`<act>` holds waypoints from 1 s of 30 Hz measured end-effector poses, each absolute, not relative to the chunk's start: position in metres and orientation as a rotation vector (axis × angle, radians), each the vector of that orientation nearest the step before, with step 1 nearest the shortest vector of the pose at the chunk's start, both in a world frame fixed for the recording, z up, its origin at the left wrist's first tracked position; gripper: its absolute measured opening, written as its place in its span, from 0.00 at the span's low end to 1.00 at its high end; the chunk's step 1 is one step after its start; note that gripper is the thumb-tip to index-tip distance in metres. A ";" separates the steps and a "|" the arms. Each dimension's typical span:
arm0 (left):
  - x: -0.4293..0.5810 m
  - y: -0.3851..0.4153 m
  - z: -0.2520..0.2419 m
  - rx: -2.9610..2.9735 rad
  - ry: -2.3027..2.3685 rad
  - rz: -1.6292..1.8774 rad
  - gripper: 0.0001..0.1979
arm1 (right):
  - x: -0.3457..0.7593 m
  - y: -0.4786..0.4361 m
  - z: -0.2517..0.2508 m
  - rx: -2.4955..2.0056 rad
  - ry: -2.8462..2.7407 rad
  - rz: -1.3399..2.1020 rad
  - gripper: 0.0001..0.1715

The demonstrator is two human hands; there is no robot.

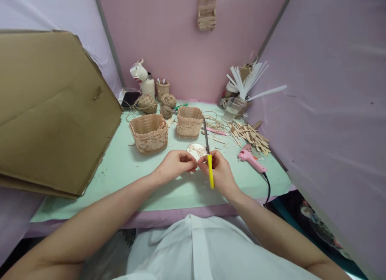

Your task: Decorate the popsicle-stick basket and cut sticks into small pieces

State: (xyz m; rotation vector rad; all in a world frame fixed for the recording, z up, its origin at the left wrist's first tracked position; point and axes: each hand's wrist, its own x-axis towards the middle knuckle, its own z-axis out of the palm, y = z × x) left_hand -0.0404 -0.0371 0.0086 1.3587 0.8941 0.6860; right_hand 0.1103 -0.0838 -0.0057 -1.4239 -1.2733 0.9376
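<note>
My left hand (180,163) and my right hand (219,169) meet over the front middle of the table. The left thumb and fingertips are pinched together at a tiny piece too small to make out. Yellow-handled scissors (210,171) hang in my right hand, blades pointing up and away, while its fingertips touch the same spot as the left ones. Just behind the fingers lies a small white dish (196,150) with pale bits in it. Two woven baskets with scalloped rims stand beyond, a larger one (150,139) to the left and a smaller one (189,127) near the middle.
Twine balls (147,104), a white bottle (147,87) and a pen holder (163,89) stand at the back left. A large cardboard sheet (54,111) leans at left. Right are wooden sticks (250,136), a pink glue gun (252,159) with cord, and a plastic cup (233,108).
</note>
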 end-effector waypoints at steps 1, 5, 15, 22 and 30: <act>-0.040 -0.037 0.009 1.341 0.888 0.684 0.08 | 0.110 -0.083 -0.006 -1.413 -1.254 0.959 0.15; -0.040 -0.037 0.010 1.235 0.871 0.684 0.10 | 0.110 -0.079 -0.005 -1.379 -1.133 1.017 0.19; -0.040 -0.038 0.009 1.293 0.906 0.661 0.10 | 0.112 -0.078 -0.011 -1.393 -1.174 1.040 0.21; -0.047 -0.035 0.014 1.196 0.869 0.919 0.11 | 0.116 -0.092 -0.007 -1.492 -1.443 0.799 0.16; -0.048 -0.037 0.019 1.006 0.734 1.164 0.08 | 0.103 -0.096 -0.008 -1.737 -1.715 0.497 0.15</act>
